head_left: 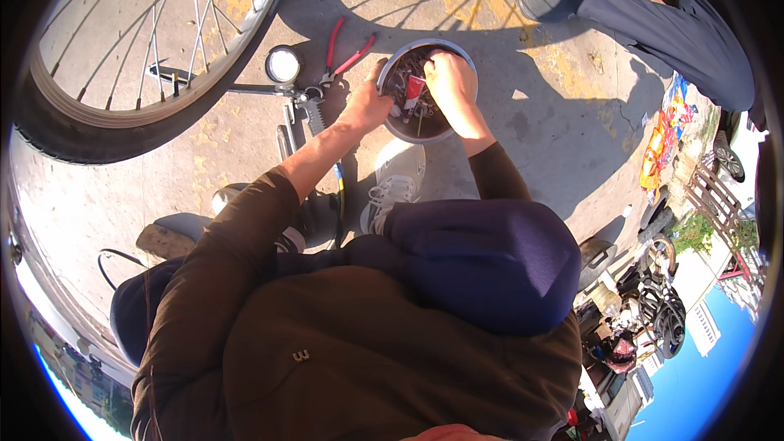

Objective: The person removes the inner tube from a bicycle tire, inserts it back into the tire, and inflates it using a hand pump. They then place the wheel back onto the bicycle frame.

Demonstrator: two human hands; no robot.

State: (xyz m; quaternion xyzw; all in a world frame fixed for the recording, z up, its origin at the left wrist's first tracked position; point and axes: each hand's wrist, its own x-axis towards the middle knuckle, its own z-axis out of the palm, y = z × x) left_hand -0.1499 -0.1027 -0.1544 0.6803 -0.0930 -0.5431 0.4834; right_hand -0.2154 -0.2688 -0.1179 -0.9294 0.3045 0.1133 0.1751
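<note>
A round metal bowl (423,140) sits on the concrete in front of me, filled with small dark metal parts. Among them lies a red and white tube (414,91). My left hand (367,104) grips the bowl's left rim, thumb side toward the inside. Into the right side of the bowl reaches my right hand (452,80), its fingers bent and closed down among the parts. The fingertips are partly hidden, so what they pinch does not show. Pliers with red handles (353,55) lie open on the ground, left of the bowl.
A bicycle wheel (155,118) fills the upper left. A pump (313,114) with a round gauge (283,64) lies by my left forearm. Another person's leg (665,41) and shoe extend in from the upper right. Parked bicycles (660,310) and clutter stand at the right.
</note>
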